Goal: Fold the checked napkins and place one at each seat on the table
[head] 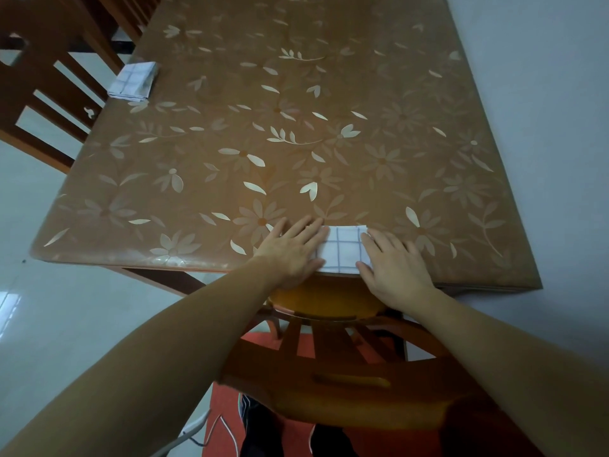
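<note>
Napkins, two in sight, both white cloth with thin blue checks: one folded napkin [342, 248] sits at the table's [296, 127] near edge, its sides hidden under both palms. Left hand [294, 249] lies flat, fingers spread; right hand [392, 264] flat too, fingers close together. Second napkin [133, 81], a folded square, rests at the left edge beside a slatted wooden chair [43, 77]. Glossy floral cover over the table

No readable text, labels, brand names, numbers or signs appear anywhere in this view. The counter covering [296, 143] bears only a printed flower-and-leaf pattern, and the two folded napkins [342, 250] [133, 81] carry only a plain grid of thin lines, without any lettering.
</note>
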Motion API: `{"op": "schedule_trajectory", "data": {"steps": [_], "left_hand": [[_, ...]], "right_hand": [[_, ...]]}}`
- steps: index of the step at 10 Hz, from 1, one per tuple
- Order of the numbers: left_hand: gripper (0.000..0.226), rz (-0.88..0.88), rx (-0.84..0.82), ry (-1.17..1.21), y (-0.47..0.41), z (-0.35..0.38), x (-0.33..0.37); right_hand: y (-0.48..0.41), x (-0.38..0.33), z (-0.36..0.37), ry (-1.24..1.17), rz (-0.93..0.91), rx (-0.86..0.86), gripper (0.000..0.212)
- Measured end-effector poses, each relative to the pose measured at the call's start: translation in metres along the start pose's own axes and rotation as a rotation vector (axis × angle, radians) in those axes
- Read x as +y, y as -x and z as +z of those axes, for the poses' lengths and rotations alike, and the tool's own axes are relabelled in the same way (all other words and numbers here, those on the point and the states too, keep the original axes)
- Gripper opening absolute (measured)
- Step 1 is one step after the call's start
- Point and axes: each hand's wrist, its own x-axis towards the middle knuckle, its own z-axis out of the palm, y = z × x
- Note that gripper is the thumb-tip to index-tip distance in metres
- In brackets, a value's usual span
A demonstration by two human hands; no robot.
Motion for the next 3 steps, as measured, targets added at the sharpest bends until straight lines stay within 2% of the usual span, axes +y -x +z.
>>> {"op": "schedule_trajectory", "data": {"steps": [1, 3], "left_hand": [[0.066, -0.003, -0.023, 0.001, -0.001, -0.001, 0.001], [0.069, -0.053, 0.049, 0.034, 0.015, -0.026, -0.008]], "right_hand": [[0.0, -0.001, 0.0, 0.014, 0.01, -0.013, 0.058], [-0.011, -0.005, -0.028, -0.024, 0.034, -0.036, 0.06]]}}
